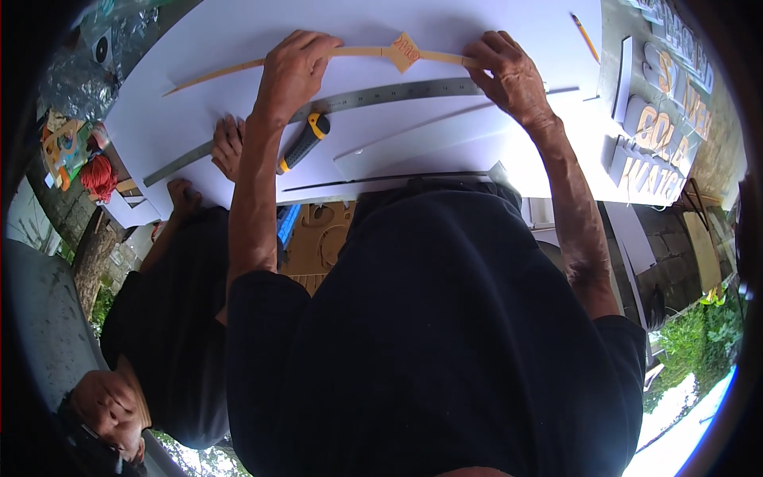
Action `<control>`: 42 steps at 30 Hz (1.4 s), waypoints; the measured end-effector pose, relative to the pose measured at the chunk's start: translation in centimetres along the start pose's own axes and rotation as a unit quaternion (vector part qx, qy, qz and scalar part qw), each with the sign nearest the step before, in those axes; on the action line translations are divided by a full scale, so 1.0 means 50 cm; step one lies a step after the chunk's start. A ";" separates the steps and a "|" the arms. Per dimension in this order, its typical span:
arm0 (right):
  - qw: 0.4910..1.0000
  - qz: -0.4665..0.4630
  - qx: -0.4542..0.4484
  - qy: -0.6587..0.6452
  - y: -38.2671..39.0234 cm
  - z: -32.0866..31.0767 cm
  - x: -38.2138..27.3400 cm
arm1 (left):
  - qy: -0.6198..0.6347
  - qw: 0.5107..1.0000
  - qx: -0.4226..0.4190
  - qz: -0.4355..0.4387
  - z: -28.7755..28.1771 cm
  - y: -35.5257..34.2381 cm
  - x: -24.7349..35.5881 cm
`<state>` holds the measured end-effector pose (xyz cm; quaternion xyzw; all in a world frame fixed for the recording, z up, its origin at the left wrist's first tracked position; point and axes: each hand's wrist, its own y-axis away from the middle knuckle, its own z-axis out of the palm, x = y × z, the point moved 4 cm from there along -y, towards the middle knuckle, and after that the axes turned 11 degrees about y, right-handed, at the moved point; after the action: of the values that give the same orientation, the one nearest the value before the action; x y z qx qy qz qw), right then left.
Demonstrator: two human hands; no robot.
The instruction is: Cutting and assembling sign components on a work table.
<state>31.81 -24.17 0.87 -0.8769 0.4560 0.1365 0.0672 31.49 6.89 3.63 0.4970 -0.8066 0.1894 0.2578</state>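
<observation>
A long, thin tan strip [358, 52] bows across the white sheet, with a diamond-shaped tan piece [404, 52] bearing red marks at its middle. My left hand [296, 70] is closed on the strip left of the diamond; its tapered end runs on past that hand. Toward the strip's right end, my right hand [509, 78] pinches it. Below lies a long metal ruler [389, 95], partly covered by my left forearm. A yellow and black knife-like tool [304, 144] rests just right of that forearm; its blade does not show.
A co-worker stands at my left, one hand [228, 147] by the ruler. A pencil [586, 38] lies at far right on the white sheet [477, 24]. Cut-out letters [648, 176] stand along the right edge. Red cord [98, 176] and plastic wrap [103, 56] are at left.
</observation>
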 end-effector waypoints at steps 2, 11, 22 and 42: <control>1.000 -0.012 0.002 0.009 -0.002 -0.002 -0.003 | -0.004 1.000 0.003 0.013 0.003 0.007 -0.001; 0.998 -0.049 0.032 0.006 -0.006 0.000 0.008 | -0.080 0.997 0.000 0.015 0.037 0.035 -0.039; 0.998 -0.048 0.036 -0.030 -0.011 -0.004 0.004 | -0.073 0.997 0.002 0.003 0.028 0.032 -0.036; 0.994 -0.027 0.022 -0.105 -0.017 -0.034 -0.011 | -0.106 0.993 0.025 -0.046 -0.063 0.083 -0.081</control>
<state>32.51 -23.64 2.64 -0.8682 0.4249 0.2162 0.1374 29.98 13.31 3.51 0.5574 -0.8005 0.1437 0.1667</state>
